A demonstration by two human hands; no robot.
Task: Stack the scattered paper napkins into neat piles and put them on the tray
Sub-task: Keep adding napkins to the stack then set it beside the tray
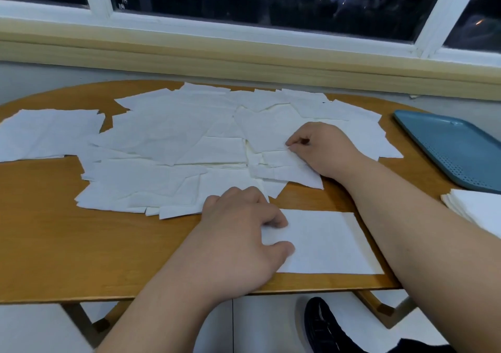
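A: Progress?
B: Early. One small squared white napkin pile (325, 241) sat at the near edge of the round wooden table (54, 230), and a second stack (477, 209) sat far right. None were on the blue-green plastic tray (455, 152) yet.
A: Rest?
B: Most thin, creased white paper napkins (168, 141) lay overlapping mid-table. Your right hand (322, 149) pinched one's edge, fingers together. Your left hand (238, 233) curled onto the pile's edge, prob. gripping it.

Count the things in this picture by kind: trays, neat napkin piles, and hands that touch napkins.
Tray: 1
Neat napkin piles: 2 (front pile, right pile)
Hands touching napkins: 2 (left hand, right hand)
Total: 5
The scattered napkins overlap too much to count.
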